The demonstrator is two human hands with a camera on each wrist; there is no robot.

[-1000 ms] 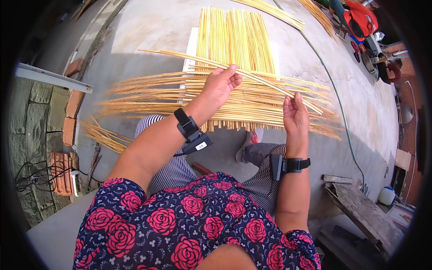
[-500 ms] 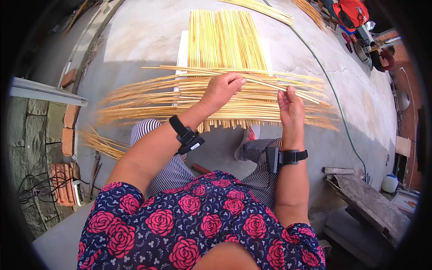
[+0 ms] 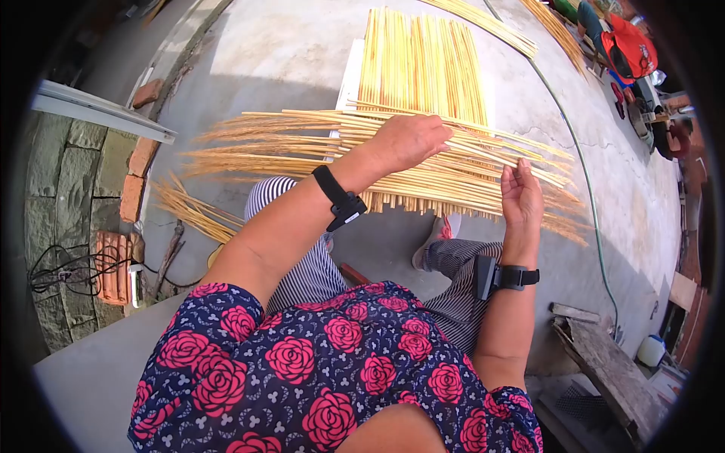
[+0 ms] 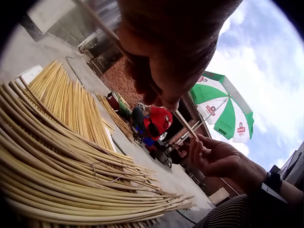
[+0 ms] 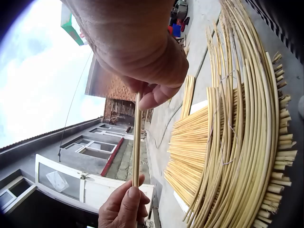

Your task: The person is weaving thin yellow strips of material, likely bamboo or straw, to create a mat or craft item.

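In the head view my left hand is over the crosswise stalks, its back turned up and its fingers curled round a thin straw-coloured stalk. My right hand stands to its right, palm up, fingertips pinching the same stalk. Both wrist views show the stalk running straight from one hand to the other. Beneath lies a layer of long stalks with feathery brown tips at both sides. Under these, a row of pale yellow stalks lies at right angles on a white board.
More stalks lie on the ground at the left. A bundle lies at the far side, near a green hose. Bricks edge the left wall. Weathered planks stand at lower right. A person in red sits farther off.
My left hand has turned back-up and come closer to the right hand along the stalk. The right hand keeps its pinch. The head view has shifted a little.
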